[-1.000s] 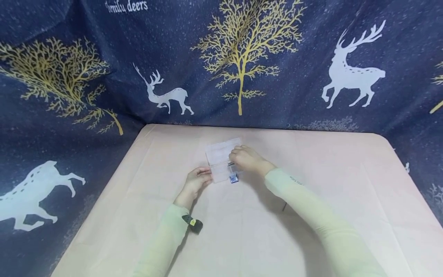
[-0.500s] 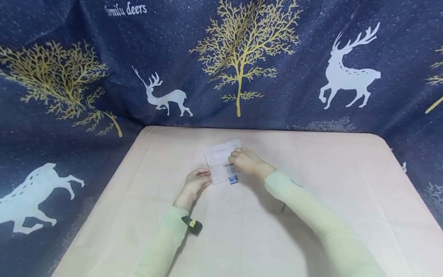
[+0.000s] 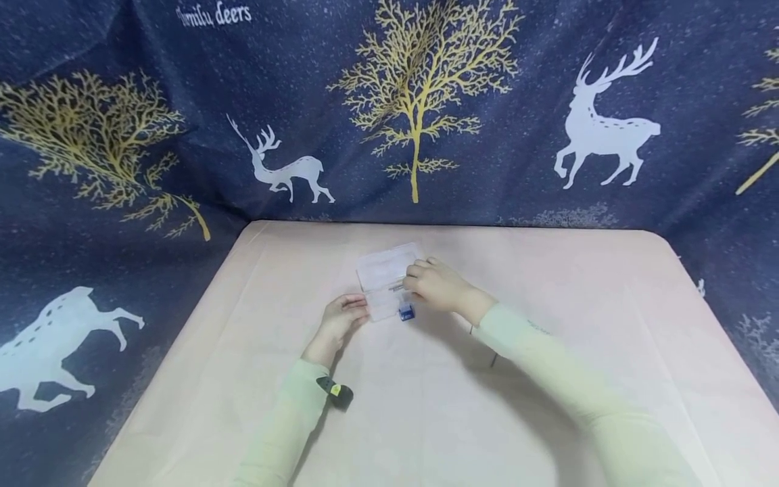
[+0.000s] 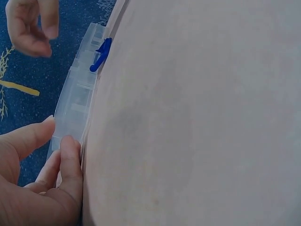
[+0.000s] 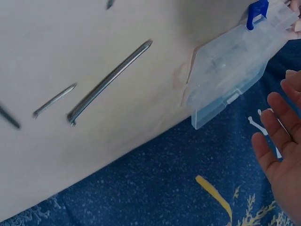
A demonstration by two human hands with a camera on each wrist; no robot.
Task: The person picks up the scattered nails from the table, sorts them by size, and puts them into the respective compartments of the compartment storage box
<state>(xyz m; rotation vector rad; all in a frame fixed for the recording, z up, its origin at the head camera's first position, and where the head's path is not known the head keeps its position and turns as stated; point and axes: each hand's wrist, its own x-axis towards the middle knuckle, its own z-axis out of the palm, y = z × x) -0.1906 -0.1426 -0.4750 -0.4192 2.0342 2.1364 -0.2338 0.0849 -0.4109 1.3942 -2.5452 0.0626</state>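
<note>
One clear plastic box lies opened out on the far middle part of the surface, its two halves spread flat, one beyond the other, with a blue latch at the near edge. Inside the near half we see a few thin dark pieces, too small in the head view for us to make out.

Our hands are at either side of it. The left hand pinches the box's left end: in its wrist view we see the thumb on the upper edge and the bent fingers against the near side. The left forearm runs up from the bottom, leaning slightly rightward, with a black wrist camera strapped over the pale green left sleeve.

The right hand hangs above the box's right part, palm down, wrist bent a little, its fingers loosely bent and spread apart in its own wrist view. The right sleeve slants in from the lower right.

Under that forearm, nails lie scattered on the surface, among them a long nail and a shorter nail, well apart from the box. Behind the surface we have a dark blue cloth printed with white deer and yellow trees.
</note>
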